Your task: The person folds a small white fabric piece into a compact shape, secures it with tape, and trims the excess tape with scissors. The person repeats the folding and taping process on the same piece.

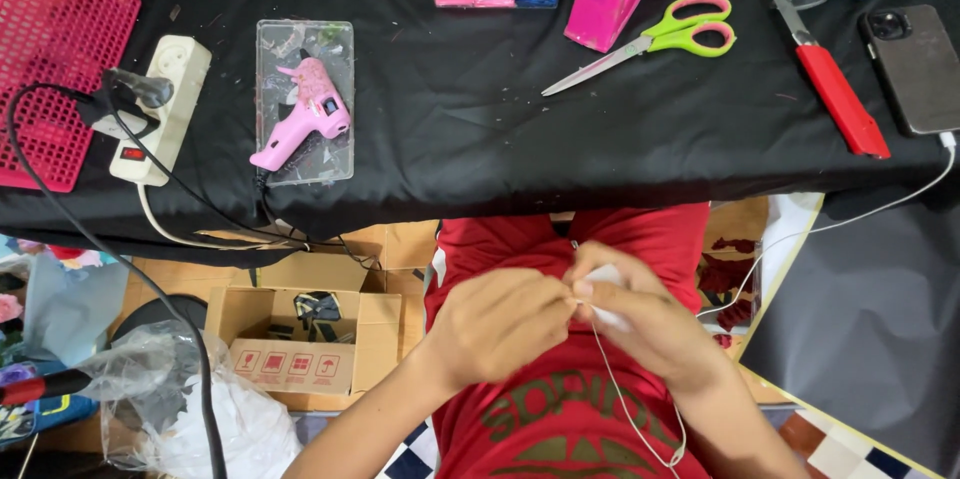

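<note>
Lower centre of frame, below the bench (480, 154): left hand (500, 324) and right hand (640, 319) pinch a small white piece (605, 279). It appears light, soft, pliable; best held by fingertip at its edges.

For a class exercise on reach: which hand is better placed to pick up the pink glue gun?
Probably the left hand: the glue gun lies on the table's left side, while the right hand pinches a small white piece.
</note>
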